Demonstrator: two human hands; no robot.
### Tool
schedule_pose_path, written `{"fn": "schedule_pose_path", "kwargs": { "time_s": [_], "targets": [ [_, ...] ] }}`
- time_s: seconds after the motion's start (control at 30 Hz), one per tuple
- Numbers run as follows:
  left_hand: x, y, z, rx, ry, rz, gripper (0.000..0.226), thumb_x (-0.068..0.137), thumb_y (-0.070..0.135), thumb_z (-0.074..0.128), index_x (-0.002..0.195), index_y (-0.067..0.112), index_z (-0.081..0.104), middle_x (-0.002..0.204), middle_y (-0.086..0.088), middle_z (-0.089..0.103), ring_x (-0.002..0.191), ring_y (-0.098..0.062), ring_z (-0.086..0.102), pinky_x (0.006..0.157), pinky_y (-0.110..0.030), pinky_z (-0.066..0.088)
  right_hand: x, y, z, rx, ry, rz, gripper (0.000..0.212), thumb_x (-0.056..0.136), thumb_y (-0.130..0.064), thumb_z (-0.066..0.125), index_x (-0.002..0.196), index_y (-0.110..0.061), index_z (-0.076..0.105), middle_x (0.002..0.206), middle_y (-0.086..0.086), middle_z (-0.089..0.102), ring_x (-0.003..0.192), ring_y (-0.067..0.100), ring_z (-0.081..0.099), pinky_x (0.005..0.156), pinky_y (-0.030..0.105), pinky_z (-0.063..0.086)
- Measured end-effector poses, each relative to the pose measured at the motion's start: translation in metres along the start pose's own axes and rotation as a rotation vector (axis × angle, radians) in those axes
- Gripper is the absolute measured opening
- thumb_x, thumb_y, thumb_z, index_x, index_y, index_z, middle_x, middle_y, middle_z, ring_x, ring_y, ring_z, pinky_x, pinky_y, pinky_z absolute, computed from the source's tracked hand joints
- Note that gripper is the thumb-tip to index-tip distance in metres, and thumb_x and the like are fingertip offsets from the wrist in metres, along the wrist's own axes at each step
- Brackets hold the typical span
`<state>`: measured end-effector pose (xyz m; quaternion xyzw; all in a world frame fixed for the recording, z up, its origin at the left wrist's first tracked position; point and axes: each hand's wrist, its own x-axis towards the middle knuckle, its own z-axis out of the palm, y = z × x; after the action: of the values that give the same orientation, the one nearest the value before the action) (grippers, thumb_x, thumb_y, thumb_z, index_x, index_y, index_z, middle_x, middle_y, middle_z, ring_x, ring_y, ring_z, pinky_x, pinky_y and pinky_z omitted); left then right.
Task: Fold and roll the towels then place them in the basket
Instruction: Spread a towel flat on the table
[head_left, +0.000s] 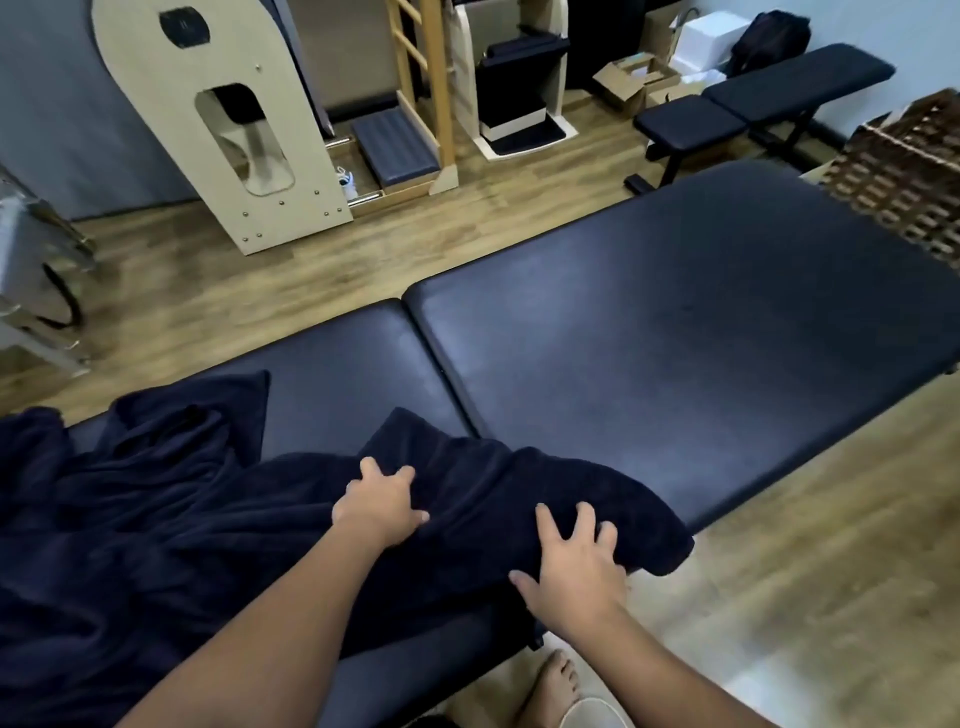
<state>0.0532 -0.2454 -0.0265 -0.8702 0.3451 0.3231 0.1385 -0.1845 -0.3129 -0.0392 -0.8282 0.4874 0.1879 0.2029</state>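
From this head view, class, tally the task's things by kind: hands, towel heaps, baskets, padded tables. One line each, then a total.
Hands: 2, the left hand and the right hand, both on the towel
Dark towel heaps: 1; how many towels it holds is unclear
Wicker baskets: 1
Padded tables: 1
Total: 5

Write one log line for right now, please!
hands: left, right gripping towel | on: table | basket: far right

towels (156, 519): navy | table (675, 322): dark blue-black | basket (904, 171): brown woven | floor (234, 280): tan woodgrain
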Motion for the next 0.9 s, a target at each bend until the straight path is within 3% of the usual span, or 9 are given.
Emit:
{"fn": "schedule_pose_path", "kwargs": {
  "time_s": [0.07, 0.17, 0.3, 0.43, 0.7, 0.77, 0.83, 0.9],
  "targets": [
    [0.003, 0.001, 0.0, 0.042, -0.009, 0.027, 0.041, 0.097, 0.044, 0.06, 0.131, 0.024, 0.051, 0.137, -0.012, 0.036, 0.109, -0.032, 0.057, 0.079, -0.039, 0.049, 0.005, -0.003, -0.002, -0.028, -0.007, 0.02, 0.086, 0.086, -0.072, 0.056, 0.153, -0.042, 0.012, 0.15, 0.011, 0.015, 0.126, 0.034, 0.025, 0.089, 0.046, 0.046],
    [0.013, 0.001, -0.009, -0.013, 0.108, 0.102, 0.014, 0.092, 0.026, 0.056, 0.104, 0.017, 0.056, 0.117, -0.012, 0.059, 0.1, -0.034, 0.062, 0.082, -0.042, 0.054, 0.015, 0.001, -0.007, -0.031, 0.074, 0.004, 0.066, 0.091, -0.066, 0.054, 0.146, -0.042, 0.028, 0.131, 0.004, 0.038, 0.116, 0.03, 0.035, 0.09, 0.045, 0.043],
    [0.03, 0.01, -0.035, -0.223, 0.275, 0.166, 0.012, 0.09, 0.025, 0.055, 0.082, 0.017, 0.05, 0.09, -0.009, 0.065, 0.087, -0.035, 0.062, 0.075, -0.04, 0.053, 0.024, 0.006, -0.014, 0.013, 0.087, 0.026, 0.048, 0.097, -0.035, 0.049, 0.144, -0.035, 0.043, 0.117, 0.0, 0.055, 0.111, 0.028, 0.044, 0.089, 0.04, 0.045],
    [0.045, 0.036, -0.065, -0.332, 0.404, 0.234, 0.005, 0.093, 0.018, 0.051, 0.09, 0.015, 0.049, 0.078, -0.004, 0.058, 0.075, -0.03, 0.055, 0.062, -0.035, 0.042, 0.031, 0.013, -0.024, -0.024, 0.1, 0.072, 0.045, 0.088, -0.018, 0.044, 0.129, -0.026, 0.058, 0.108, 0.002, 0.061, 0.101, 0.028, 0.048, 0.086, 0.034, 0.045],
    [0.065, 0.124, -0.092, -0.646, 0.415, 0.543, 0.008, 0.099, 0.026, 0.057, 0.101, 0.02, 0.052, 0.101, 0.004, 0.059, 0.087, -0.02, 0.06, 0.078, -0.04, 0.049, 0.041, 0.097, -0.066, -0.101, 0.116, 0.258, 0.029, 0.083, -0.013, 0.042, 0.106, -0.024, 0.056, 0.108, 0.006, 0.066, 0.1, 0.03, 0.055, 0.085, 0.033, 0.044],
    [0.067, 0.151, -0.095, -0.658, 0.403, 0.608, 0.008, 0.099, 0.024, 0.056, 0.105, 0.02, 0.052, 0.11, 0.004, 0.056, 0.087, -0.018, 0.059, 0.081, -0.043, 0.051, 0.043, 0.121, -0.083, -0.158, 0.125, 0.268, 0.03, 0.084, -0.011, 0.041, 0.107, -0.023, 0.056, 0.108, 0.006, 0.066, 0.1, 0.028, 0.057, 0.076, 0.033, 0.038],
    [0.071, 0.18, -0.101, -0.646, 0.367, 0.632, 0.008, 0.099, 0.023, 0.056, 0.105, 0.025, 0.051, 0.128, 0.0, 0.05, 0.088, -0.017, 0.06, 0.083, -0.045, 0.052, 0.05, 0.146, -0.099, -0.181, 0.162, 0.27, 0.034, 0.086, -0.01, 0.042, 0.114, -0.022, 0.056, 0.108, 0.005, 0.066, 0.1, 0.025, 0.058, 0.074, 0.034, 0.034],
    [0.074, 0.208, -0.105, -0.633, 0.315, 0.612, 0.01, 0.1, 0.023, 0.054, 0.107, 0.029, 0.049, 0.159, -0.006, 0.03, 0.098, -0.021, 0.062, 0.083, -0.039, 0.05, 0.06, 0.169, -0.111, -0.181, 0.188, 0.262, 0.038, 0.086, -0.01, 0.042, 0.119, -0.022, 0.058, 0.107, 0.005, 0.066, 0.095, 0.025, 0.057, 0.082, 0.033, 0.037]
  ]
}}
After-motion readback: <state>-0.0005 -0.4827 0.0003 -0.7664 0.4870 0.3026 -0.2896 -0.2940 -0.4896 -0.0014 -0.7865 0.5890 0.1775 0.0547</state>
